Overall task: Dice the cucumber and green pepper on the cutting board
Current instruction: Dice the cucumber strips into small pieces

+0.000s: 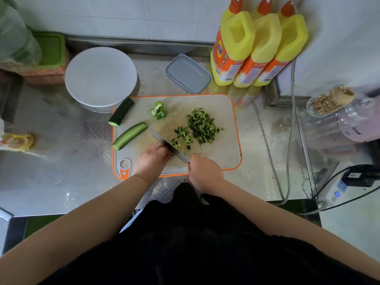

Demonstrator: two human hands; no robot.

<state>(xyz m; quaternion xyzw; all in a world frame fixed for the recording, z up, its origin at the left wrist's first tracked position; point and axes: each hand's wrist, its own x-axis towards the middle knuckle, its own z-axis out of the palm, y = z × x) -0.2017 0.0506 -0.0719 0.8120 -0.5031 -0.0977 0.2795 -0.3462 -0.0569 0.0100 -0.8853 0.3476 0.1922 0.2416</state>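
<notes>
An orange-rimmed cutting board (218,112) lies on the steel counter. On it sit a pile of diced cucumber (202,126), a smaller heap of fresh dice (182,138) by the blade, a green pepper piece (158,111), and two cucumber pieces at the left edge, one dark (121,112), one cut lengthwise (130,135). My right hand (203,171) grips the handle of a cleaver (164,141) whose blade stands on the board. My left hand (153,158) rests with curled fingers against the blade's left side, on cucumber that is mostly hidden.
A white round lid or bowl (100,77) stands behind the board's left corner. A grey lidded box (188,74) and three yellow bottles (259,48) stand at the back. Jars (337,112), cables and a power strip (339,190) lie to the right.
</notes>
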